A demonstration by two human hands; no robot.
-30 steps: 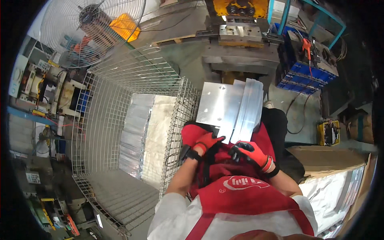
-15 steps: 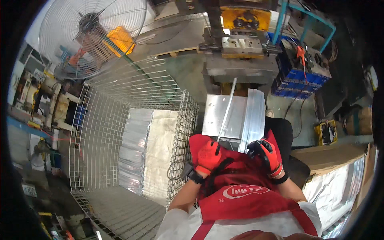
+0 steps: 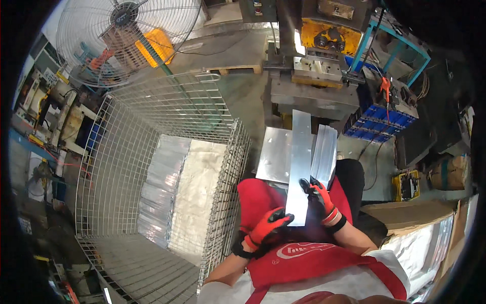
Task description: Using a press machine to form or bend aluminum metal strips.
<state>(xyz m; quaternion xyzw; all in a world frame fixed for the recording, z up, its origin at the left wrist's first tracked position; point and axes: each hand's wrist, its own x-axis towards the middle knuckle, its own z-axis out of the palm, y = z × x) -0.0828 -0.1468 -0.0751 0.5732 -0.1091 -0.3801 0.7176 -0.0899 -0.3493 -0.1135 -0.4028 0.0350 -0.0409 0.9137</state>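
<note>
A long flat metal strip (image 3: 299, 167) stands lengthwise in front of me, its broad shiny face showing. My left hand (image 3: 271, 224), in a red glove with black fingers, is closed at the strip's lower left edge. Higher up on the opposite edge, my right hand (image 3: 320, 197), gloved alike, grips it between thumb and fingers. Behind the strip is a flat metal-topped surface (image 3: 273, 152). A stack of similar strips (image 3: 324, 152) lies on its right part, just beyond my right hand.
At left stands a large wire mesh basket (image 3: 235, 167) with wrapped strips (image 3: 164, 187) inside. A big fan (image 3: 124, 17) is behind it. Ahead is a press machine (image 3: 319, 71), with blue crates (image 3: 372, 119) beside it. An open cardboard box (image 3: 405, 210) sits at right.
The strip, edge-on before in my left hand, now shows its broad face and sits farther right. My right hand has closed on it. My left hand has moved lower, and the view has shifted slightly.
</note>
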